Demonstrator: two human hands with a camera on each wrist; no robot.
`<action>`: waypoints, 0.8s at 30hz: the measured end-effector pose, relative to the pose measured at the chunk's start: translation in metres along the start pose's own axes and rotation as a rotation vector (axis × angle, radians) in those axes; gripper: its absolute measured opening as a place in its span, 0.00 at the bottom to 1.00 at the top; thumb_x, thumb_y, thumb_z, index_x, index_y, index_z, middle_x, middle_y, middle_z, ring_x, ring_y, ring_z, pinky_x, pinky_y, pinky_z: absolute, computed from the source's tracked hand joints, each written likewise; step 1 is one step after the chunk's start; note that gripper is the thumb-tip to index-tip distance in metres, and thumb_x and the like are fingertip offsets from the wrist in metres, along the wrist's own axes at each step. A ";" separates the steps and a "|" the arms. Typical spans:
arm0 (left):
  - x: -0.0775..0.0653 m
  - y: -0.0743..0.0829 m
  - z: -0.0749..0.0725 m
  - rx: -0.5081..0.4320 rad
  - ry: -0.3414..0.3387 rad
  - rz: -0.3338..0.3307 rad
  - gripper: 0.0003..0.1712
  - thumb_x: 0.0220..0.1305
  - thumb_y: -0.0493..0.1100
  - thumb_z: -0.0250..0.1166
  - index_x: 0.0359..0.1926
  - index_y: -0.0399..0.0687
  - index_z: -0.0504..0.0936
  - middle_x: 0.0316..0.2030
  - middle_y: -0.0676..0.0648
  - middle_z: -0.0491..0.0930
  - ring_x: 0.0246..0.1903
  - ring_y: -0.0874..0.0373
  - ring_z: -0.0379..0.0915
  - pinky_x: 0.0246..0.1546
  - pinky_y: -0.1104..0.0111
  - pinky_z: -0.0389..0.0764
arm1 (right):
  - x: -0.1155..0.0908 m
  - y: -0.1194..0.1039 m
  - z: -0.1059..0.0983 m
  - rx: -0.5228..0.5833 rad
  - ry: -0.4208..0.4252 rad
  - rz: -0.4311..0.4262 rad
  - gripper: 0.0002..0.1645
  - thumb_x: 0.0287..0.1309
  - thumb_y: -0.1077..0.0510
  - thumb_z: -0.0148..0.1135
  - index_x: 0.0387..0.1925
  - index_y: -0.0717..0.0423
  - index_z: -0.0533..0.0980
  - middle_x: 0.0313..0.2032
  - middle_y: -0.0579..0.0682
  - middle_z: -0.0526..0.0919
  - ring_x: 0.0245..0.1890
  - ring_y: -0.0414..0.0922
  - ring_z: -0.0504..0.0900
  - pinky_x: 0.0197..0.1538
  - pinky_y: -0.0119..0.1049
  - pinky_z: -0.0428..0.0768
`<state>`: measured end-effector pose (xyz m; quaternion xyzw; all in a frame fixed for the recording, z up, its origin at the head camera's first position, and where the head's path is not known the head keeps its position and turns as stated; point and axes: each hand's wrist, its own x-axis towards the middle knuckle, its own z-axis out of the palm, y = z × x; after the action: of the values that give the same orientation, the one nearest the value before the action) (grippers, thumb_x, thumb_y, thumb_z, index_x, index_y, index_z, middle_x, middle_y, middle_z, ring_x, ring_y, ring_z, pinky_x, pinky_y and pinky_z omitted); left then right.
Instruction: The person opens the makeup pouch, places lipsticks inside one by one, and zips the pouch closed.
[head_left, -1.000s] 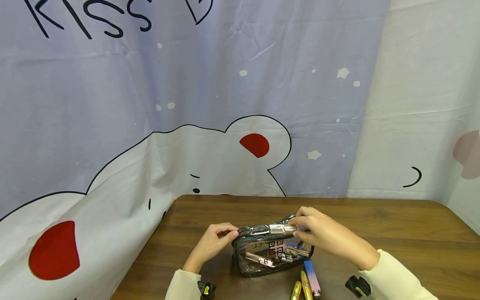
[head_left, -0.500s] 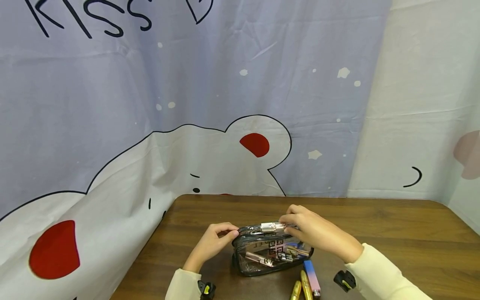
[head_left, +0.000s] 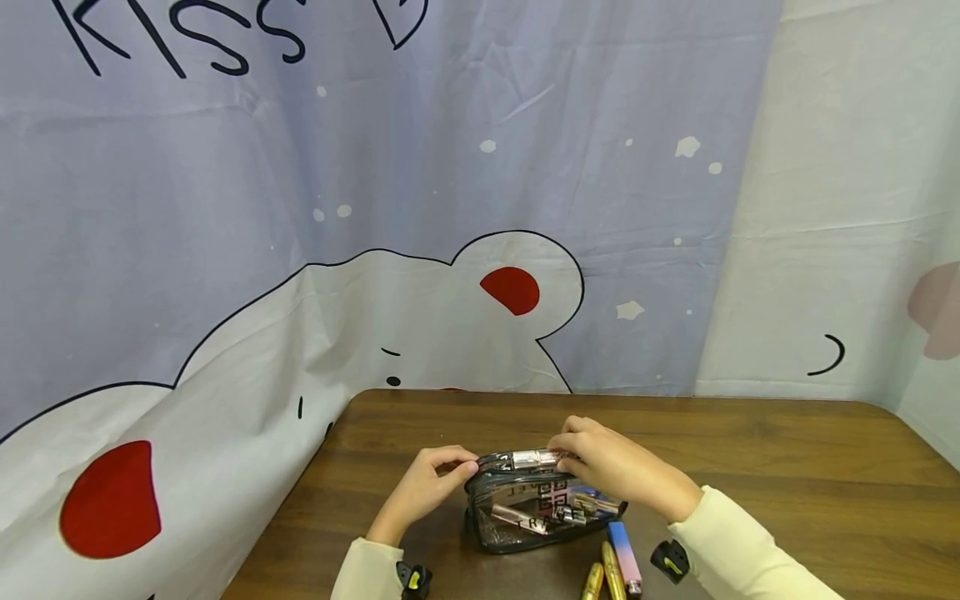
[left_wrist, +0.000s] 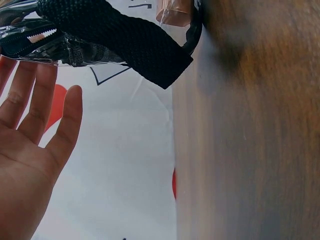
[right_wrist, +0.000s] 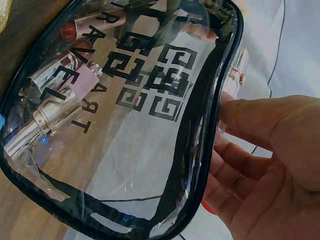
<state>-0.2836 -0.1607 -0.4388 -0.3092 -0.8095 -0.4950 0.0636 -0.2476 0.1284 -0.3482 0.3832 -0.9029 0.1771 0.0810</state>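
A clear cosmetic bag point(head_left: 510, 545) with black piping stands on the table, several lipstick tubes point(right_wrist: 60, 112) showing through its printed front. At its upper left corner my left hand point(head_left: 429, 485) pinches the edge between thumb and fingers. In the left wrist view, the fingers sit beside the black strap point(left_wrist: 130, 42) and zipper point(left_wrist: 35, 42). My right hand point(head_left: 622, 471) grips one end of a shiny silver lipstick tube point(head_left: 529, 458), lying level along the bag's top. The right wrist view shows that thumb and fingers behind the bag's edge; the tube is largely hidden there.
Just in front of the bag's right end lie a blue-to-pink tube point(head_left: 625, 557) and two gold tubes point(head_left: 612, 571), partly cut off by the frame. The wooden table point(head_left: 787, 467) ends at a printed cloth point(head_left: 420, 317) hanging behind and to the left.
My right hand has moved left along the bag's top, taking the silver lipstick tube with it. The left hand keeps its place on the corner, and the bag stands as before.
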 end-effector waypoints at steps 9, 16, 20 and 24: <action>0.001 -0.001 -0.001 0.010 0.005 0.009 0.09 0.66 0.43 0.62 0.39 0.44 0.86 0.35 0.45 0.85 0.33 0.70 0.75 0.37 0.72 0.77 | 0.002 -0.003 0.002 -0.059 0.001 0.011 0.12 0.58 0.59 0.65 0.44 0.55 0.81 0.32 0.42 0.75 0.31 0.35 0.69 0.33 0.30 0.71; 0.000 -0.001 -0.001 0.012 0.002 -0.003 0.09 0.66 0.44 0.62 0.39 0.44 0.86 0.36 0.46 0.85 0.33 0.70 0.75 0.37 0.72 0.77 | 0.004 -0.005 0.003 -0.149 0.026 -0.015 0.11 0.55 0.57 0.68 0.42 0.52 0.82 0.33 0.43 0.78 0.32 0.38 0.74 0.33 0.34 0.72; 0.000 0.000 -0.001 0.010 -0.001 -0.005 0.10 0.66 0.44 0.62 0.39 0.45 0.86 0.36 0.46 0.85 0.34 0.70 0.75 0.38 0.72 0.77 | 0.003 -0.006 0.004 -0.194 0.040 -0.019 0.10 0.54 0.55 0.69 0.39 0.49 0.83 0.32 0.42 0.79 0.32 0.39 0.74 0.32 0.33 0.70; 0.001 0.001 -0.001 0.016 -0.004 0.000 0.10 0.66 0.45 0.62 0.40 0.46 0.86 0.36 0.47 0.85 0.34 0.69 0.76 0.38 0.70 0.78 | 0.003 -0.006 0.004 -0.229 0.042 -0.017 0.08 0.52 0.54 0.70 0.36 0.46 0.83 0.30 0.41 0.78 0.30 0.38 0.72 0.30 0.30 0.65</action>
<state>-0.2836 -0.1608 -0.4374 -0.3097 -0.8135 -0.4880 0.0642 -0.2451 0.1212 -0.3495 0.3753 -0.9120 0.0801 0.1447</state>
